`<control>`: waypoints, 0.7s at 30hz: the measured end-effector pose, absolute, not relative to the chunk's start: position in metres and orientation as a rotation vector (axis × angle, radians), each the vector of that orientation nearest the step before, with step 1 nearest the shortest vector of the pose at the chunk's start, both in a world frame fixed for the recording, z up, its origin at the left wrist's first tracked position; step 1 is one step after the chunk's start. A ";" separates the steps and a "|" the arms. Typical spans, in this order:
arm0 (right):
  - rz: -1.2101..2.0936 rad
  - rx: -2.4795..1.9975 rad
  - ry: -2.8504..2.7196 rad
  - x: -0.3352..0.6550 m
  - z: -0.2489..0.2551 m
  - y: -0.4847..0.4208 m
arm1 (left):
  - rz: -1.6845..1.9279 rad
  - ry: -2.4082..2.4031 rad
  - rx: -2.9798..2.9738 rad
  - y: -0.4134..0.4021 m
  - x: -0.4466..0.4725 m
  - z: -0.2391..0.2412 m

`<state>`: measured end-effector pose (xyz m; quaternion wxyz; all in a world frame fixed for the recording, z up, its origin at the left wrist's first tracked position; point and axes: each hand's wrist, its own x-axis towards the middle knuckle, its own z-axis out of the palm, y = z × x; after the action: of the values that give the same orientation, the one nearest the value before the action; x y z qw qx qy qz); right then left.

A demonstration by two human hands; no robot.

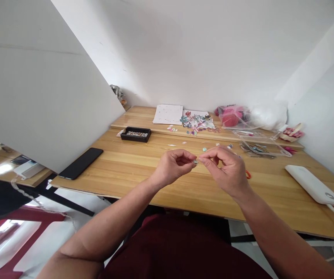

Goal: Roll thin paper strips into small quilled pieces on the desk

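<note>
Above the middle of the desk, my left hand (174, 166) pinches a small shiny pale-green piece (195, 162) between thumb and fingertips. My right hand (226, 168) is closed in a pinch just beside it, its fingertips almost meeting those of the left. Whatever the right fingers grip is too small to make out. Behind the hands lie a small turquoise round piece (204, 149) and a few thin white slivers (172, 145). An orange ring-shaped handle (248, 174) shows partly from behind my right hand.
A black tray (136, 135) of small beads stands left of centre, near a dark phone (81, 163). White sheets (167, 114) and colourful petal-like pieces (196, 122) lie on the raised back ledge. To the right are a clear plastic box (259, 147) and a white power bank (312, 184) with a cable.
</note>
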<state>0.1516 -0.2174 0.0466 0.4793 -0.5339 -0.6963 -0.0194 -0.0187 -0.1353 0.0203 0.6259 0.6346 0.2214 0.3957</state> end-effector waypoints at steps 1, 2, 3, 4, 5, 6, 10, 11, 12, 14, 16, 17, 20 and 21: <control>-0.085 -1.290 -1.707 0.154 0.047 -0.216 | 0.917 0.508 1.461 -0.136 -0.018 0.020; -0.132 -1.271 -1.724 0.155 0.047 -0.215 | 0.923 0.508 1.470 -0.136 -0.018 0.020; -0.187 -1.249 -1.745 0.157 0.048 -0.213 | 0.929 0.509 1.481 -0.136 -0.018 0.020; -0.243 -1.229 -1.769 0.158 0.048 -0.212 | 0.933 0.512 1.495 -0.136 -0.018 0.020; -0.297 -1.213 -1.791 0.159 0.048 -0.210 | 0.937 0.516 1.512 -0.136 -0.018 0.020; -0.345 -1.203 -1.809 0.159 0.048 -0.209 | 0.940 0.517 1.529 -0.136 -0.018 0.020; -0.410 -1.214 -1.857 0.160 0.049 -0.205 | 0.947 0.514 1.592 -0.136 -0.020 0.021; -0.395 -1.219 -1.870 0.160 0.050 -0.204 | 0.951 0.509 1.609 -0.137 -0.020 0.021; -0.371 -1.222 -1.884 0.160 0.050 -0.204 | 0.957 0.501 1.626 -0.137 -0.020 0.022; -0.308 -1.224 -1.903 0.160 0.051 -0.204 | 0.970 0.481 1.657 -0.137 -0.020 0.021; -0.238 -1.225 -1.906 0.160 0.051 -0.204 | 0.982 0.457 1.678 -0.137 -0.020 0.021; -0.201 -1.224 -1.902 0.159 0.051 -0.204 | 0.989 0.444 1.689 -0.137 -0.020 0.021; -0.088 -1.212 -1.877 0.159 0.051 -0.204 | 1.029 0.407 1.740 -0.137 -0.021 0.022; -0.051 -1.210 -1.868 0.159 0.051 -0.204 | 1.046 0.395 1.761 -0.138 -0.021 0.022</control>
<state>0.1585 -0.2039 0.0511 0.4420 -0.4875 -0.7527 -0.0204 -0.0215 -0.1375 0.0218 0.5038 0.7292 0.1637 0.4332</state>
